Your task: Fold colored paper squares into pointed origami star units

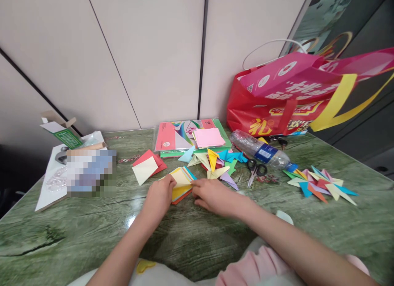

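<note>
A small stack of coloured paper squares point(181, 191), with yellow sheets uppermost and blue and orange edges showing, lies on the table between both hands. At its left side my left hand point(160, 192) is closed, thumb and fingers pinching the sheets. My right hand point(215, 196) grips the right edge with its fingertips, the other fingers curled. Left of the stack, a cream paper square point(144, 170) rests on red paper point(159, 164). Folded paper pieces point(212, 160) in several colours are heaped just behind my right hand.
Black-handled scissors point(256, 170) and a plastic bottle point(263, 151) lie to the right, near assembled paper stars point(321, 185). Pink squares point(209, 137) top a paper pack point(172, 136) by the wall. A red bag point(261, 105) stands back right; a small box point(66, 134) is left.
</note>
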Tool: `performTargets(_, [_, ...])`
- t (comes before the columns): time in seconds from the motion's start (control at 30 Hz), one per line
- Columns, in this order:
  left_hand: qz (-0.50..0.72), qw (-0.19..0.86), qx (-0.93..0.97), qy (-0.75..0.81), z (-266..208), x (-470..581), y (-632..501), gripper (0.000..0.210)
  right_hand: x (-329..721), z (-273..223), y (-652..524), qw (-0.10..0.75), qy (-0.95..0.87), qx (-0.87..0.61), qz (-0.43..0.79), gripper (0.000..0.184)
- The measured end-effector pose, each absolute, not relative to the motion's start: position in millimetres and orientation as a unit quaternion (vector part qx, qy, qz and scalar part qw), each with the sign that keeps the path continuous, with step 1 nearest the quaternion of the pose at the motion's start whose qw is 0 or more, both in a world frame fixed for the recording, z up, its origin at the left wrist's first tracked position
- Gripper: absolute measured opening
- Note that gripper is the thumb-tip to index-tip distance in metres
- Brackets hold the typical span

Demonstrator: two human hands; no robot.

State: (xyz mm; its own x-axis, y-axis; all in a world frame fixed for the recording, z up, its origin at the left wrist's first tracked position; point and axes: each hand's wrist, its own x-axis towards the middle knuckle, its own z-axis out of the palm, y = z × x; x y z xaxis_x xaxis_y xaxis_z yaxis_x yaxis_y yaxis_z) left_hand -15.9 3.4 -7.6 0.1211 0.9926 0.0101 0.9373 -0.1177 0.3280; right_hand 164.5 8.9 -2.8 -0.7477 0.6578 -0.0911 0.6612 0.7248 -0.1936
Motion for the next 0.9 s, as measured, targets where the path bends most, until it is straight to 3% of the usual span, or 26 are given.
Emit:
performTargets(0.2, [0.181, 0.098, 0.706, 0.677, -5.5, -16.5, 3.3, 0.021, 154.6, -5.0, -11.9, 0.030, 0.937, 0.347, -0.028, 0.032])
performTargets(0.37, [0.393, 0.079, 0.610, 0.684, 3.1, -17.0, -0.3, 0.019, 155.5, -8.7, -10.5, 0.016, 0.935, 0.352, -0.041, 0.029])
performTargets(0.43, [0.476, 0.144, 0.546, 0.674, 5.2, -16.5, 0.4, 0.019, 156.4, -8.7, -9.1, 0.010, 0.934, 0.353, -0.047, 0.029])
performTargets(0.6, [0.581, 0.441, 0.389, 0.563, 3.6, -12.7, 6.3, 0.032, 155.7, -5.0, -10.0, 0.026, 0.933, 0.357, -0.048, 0.024])
performTargets(0.9, [0.535, 0.518, 0.341, 0.574, 1.0, -12.4, 5.1, 0.028, 153.6, -3.2, -13.5, 0.026, 0.932, 0.360, -0.022, 0.028])
